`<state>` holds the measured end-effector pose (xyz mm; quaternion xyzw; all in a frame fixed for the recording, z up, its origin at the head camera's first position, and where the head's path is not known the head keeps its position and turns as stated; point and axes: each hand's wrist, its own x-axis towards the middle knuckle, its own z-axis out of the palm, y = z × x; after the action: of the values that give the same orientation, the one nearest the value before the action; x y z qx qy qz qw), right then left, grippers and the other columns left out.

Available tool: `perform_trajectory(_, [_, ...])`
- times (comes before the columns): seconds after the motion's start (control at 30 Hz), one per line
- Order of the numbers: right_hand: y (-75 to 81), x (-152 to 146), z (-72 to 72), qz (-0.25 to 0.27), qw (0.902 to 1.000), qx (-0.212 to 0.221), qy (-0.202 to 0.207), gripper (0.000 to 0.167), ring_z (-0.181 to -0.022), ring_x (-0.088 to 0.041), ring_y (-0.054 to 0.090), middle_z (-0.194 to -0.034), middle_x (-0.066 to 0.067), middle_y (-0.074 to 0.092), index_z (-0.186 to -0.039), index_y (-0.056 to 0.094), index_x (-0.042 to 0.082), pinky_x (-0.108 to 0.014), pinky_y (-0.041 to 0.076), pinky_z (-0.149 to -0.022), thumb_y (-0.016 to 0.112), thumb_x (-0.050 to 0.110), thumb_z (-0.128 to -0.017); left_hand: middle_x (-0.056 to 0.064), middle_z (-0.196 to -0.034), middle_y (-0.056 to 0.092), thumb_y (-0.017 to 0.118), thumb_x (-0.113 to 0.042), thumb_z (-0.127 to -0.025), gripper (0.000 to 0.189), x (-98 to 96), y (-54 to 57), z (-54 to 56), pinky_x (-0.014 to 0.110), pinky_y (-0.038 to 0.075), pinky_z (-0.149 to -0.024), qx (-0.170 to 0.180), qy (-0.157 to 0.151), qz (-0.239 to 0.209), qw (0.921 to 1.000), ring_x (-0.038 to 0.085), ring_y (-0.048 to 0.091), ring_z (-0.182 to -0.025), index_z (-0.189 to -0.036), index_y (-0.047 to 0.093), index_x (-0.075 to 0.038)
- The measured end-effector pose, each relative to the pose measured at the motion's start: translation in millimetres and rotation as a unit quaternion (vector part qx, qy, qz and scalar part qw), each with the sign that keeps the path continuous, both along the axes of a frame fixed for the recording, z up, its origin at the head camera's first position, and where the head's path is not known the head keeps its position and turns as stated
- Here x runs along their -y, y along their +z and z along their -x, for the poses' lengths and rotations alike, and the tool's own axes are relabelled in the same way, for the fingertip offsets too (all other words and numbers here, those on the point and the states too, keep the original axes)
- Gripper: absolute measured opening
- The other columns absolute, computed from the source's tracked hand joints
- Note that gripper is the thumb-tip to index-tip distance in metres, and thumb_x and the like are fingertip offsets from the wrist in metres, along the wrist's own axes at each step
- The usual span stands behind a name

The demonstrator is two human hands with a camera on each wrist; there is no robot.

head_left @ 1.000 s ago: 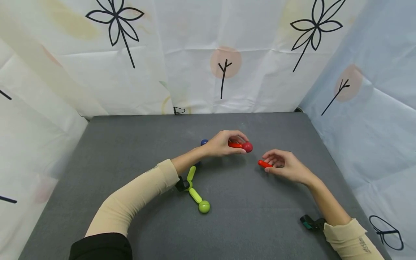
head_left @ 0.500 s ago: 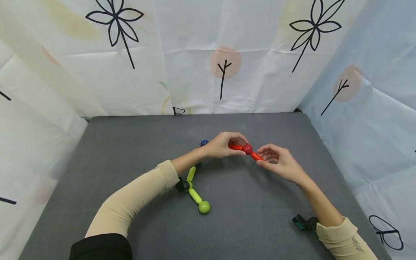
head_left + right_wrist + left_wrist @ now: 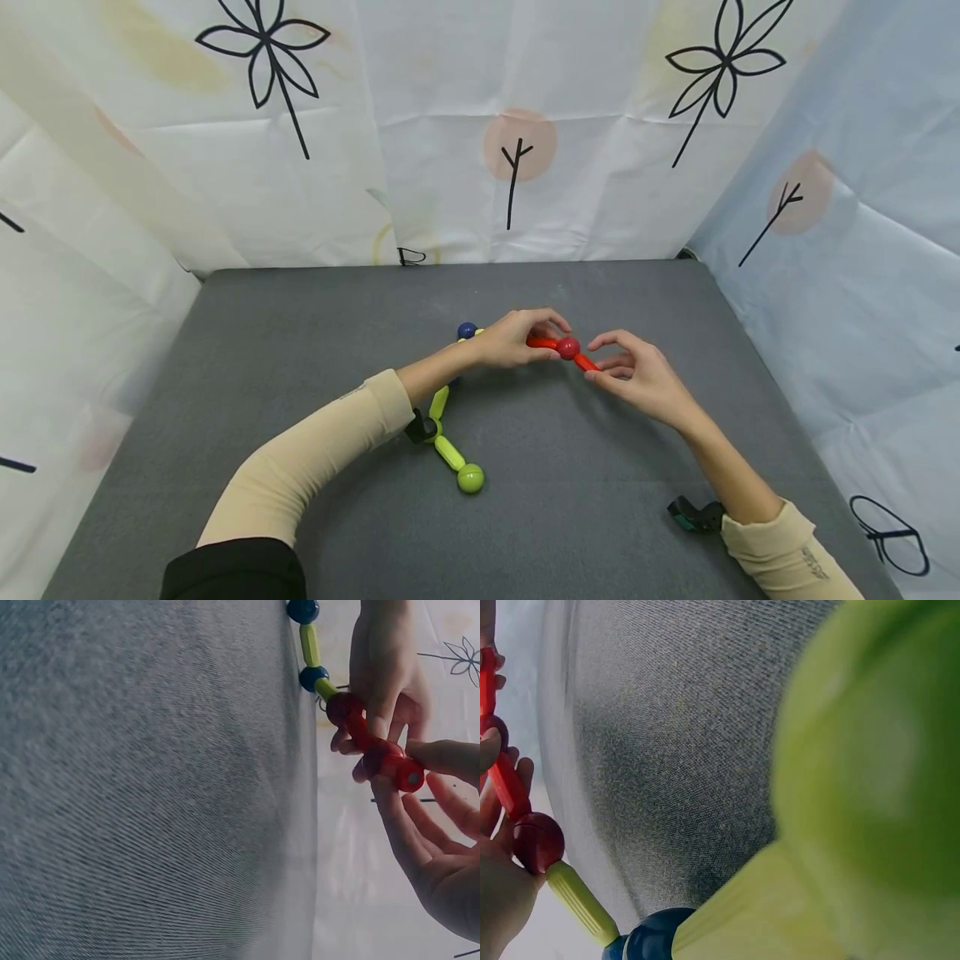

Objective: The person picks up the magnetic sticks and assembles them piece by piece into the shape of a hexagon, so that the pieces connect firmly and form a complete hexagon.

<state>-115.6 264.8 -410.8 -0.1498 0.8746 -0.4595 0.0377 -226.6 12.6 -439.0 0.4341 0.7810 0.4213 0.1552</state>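
My left hand [image 3: 510,337] grips a red magnetic rod [image 3: 542,342], its thumb tip beside the red ball [image 3: 568,348] at the rod's end. From that ball a second red rod [image 3: 586,362] slants down to my right hand [image 3: 648,379], which pinches it between thumb and fingers. In the right wrist view, this rod's free end [image 3: 409,777] faces the camera and shows a small silvery spot. The left wrist view has the chain continuing from the left hand through a dark red ball [image 3: 538,842] and a yellow-green rod [image 3: 581,904] to a blue ball [image 3: 656,934].
Below the left forearm, a yellow-green rod [image 3: 450,453] ends in a green ball [image 3: 470,478] on the grey table [image 3: 585,525]. Behind the left wrist sits a blue ball [image 3: 467,331]. Patterned white cloth [image 3: 442,150] walls the table at the back and sides.
My right hand has moved left, bringing its red rod against the red ball. The left hand has dipped slightly with the ball, and the blue ball behind it has shifted a little left.
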Motion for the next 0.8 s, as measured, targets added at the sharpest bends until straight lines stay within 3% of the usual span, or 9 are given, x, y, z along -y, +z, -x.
perform_trajectory(0.23, [-7.8,0.3,0.6,0.036,0.9979,0.021,0.051,0.053,-0.092,-0.022,0.082,-0.132,-0.030,0.068,-0.139,0.057,-0.005,-0.025,0.064,-0.078,0.084,0.002,-0.094,0.010,-0.127,0.081,0.076,-0.012,-0.103,0.050,0.8,-2.3,-0.8,0.024,0.058,-0.099,0.024,-0.021,0.045,0.9985,0.019,0.076,-0.114,-0.147,0.057,0.000])
perform_trajectory(0.43, [-14.9,1.6,2.2,0.056,0.9916,0.078,0.086,0.073,-0.089,-0.016,0.081,-0.156,-0.032,0.047,-0.152,0.044,-0.005,-0.025,0.064,-0.082,0.085,0.004,-0.092,0.010,-0.129,0.080,0.074,-0.009,-0.103,0.050,4.1,-3.2,-1.7,0.028,0.060,-0.104,0.044,-0.038,0.057,0.9966,0.019,0.077,-0.119,-0.148,0.054,0.000])
perform_trajectory(0.67, [-19.9,8.2,5.8,0.040,0.9817,0.138,0.125,0.077,-0.084,-0.030,0.079,-0.165,-0.027,0.043,-0.156,0.043,0.003,-0.029,0.062,-0.077,0.086,0.011,-0.094,0.012,-0.133,0.077,0.072,-0.008,-0.104,0.046,19.7,8.8,-4.5,0.034,0.060,-0.107,0.037,-0.032,0.074,0.9961,0.023,0.073,-0.126,-0.147,0.057,0.000])
perform_trajectory(0.8, [-19.1,12.8,7.5,0.044,0.9742,0.161,0.152,0.077,-0.083,-0.033,0.078,-0.165,-0.029,0.043,-0.157,0.042,0.001,-0.029,0.061,-0.076,0.085,0.011,-0.095,0.015,-0.130,0.078,0.073,-0.007,-0.104,0.043,36.0,17.7,-9.4,0.036,0.061,-0.105,0.024,-0.030,0.063,0.9973,0.024,0.075,-0.119,-0.144,0.061,0.001])
